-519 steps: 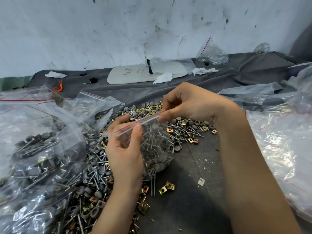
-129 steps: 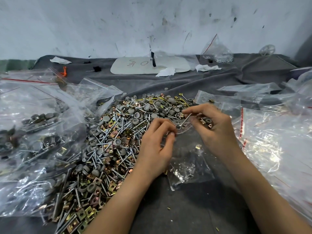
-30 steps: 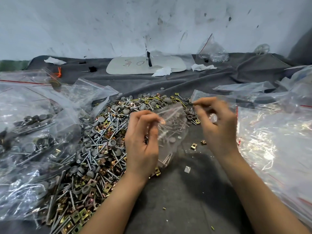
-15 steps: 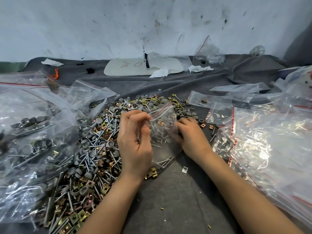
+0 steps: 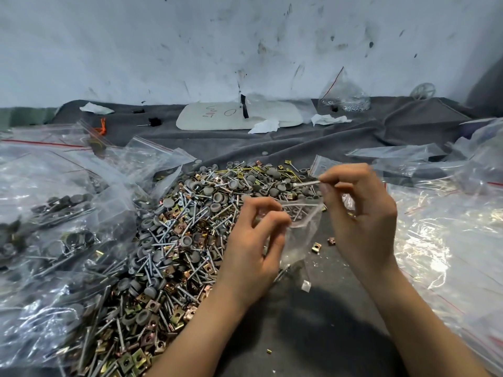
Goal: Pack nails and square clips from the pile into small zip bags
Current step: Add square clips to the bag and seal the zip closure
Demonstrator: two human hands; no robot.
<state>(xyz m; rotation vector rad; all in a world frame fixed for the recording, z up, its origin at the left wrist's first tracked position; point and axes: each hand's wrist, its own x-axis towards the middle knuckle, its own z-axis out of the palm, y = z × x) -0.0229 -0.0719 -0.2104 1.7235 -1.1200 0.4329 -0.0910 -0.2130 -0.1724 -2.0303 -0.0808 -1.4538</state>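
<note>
The left hand (image 5: 253, 240) is held over the near edge of the pile (image 5: 190, 227) of nails, square clips and grey caps. Its fingers (image 5: 272, 221) are curled, and thumb and fingertips pinch one side of the mouth of a small clear zip bag (image 5: 302, 229). The bag hangs from that pinch, open at the top, with its lower end down on the grey cloth of the table (image 5: 326, 322). A few nails show inside it.

The right hand (image 5: 362, 221) is raised just right of the bag. Its thumb and forefinger pinch one nail (image 5: 304, 183) by the end, and the other fingers are loosely bent. The nail lies almost level, pointing left, above the bag's mouth and not yet inside it.

A loose square clip (image 5: 315, 246) lies on the cloth between the hands. Filled bags (image 5: 54, 213) are heaped on the left and empty bags (image 5: 449, 240) on the right.
</note>
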